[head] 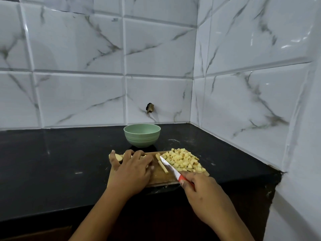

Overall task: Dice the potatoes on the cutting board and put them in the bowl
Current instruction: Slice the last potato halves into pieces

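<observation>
nearest the lens, two bare forearms reaching in. at left, left hand (132, 168) arched over the uncut potato pieces (117, 157), fingers bent round them and pinning them to the cutting board (159, 174); one pale chunk with tan skin poking out beside the thumb. past the left fingertips, just off the board's far edge, bowl (142, 140): mint green, matte, round, faint ridged bands on the wall, no potato visible inside.

just right of the left fingertips, a few long potato strips (162, 165), square-sided, lying on bare warm wood grain. next to them, knife (169, 166): slim bright blade, red handle, tip beside the strips, flat of the blade against the diced potato (184, 160). small, moist, pale-yellow cubes, some skin-edged, heaped over the board's right end, just beyond the right hand (203, 190). right hand clenched round the knife handle.

by the size of that heap, probably well past halfway on the cutting. still to do: cross-cut the strips, slice and dice the pieces under the left hand, then move everything into the bowl. underneath, glossy black stone counter (234, 159), dusted with pale smears near the right hand.
</observation>
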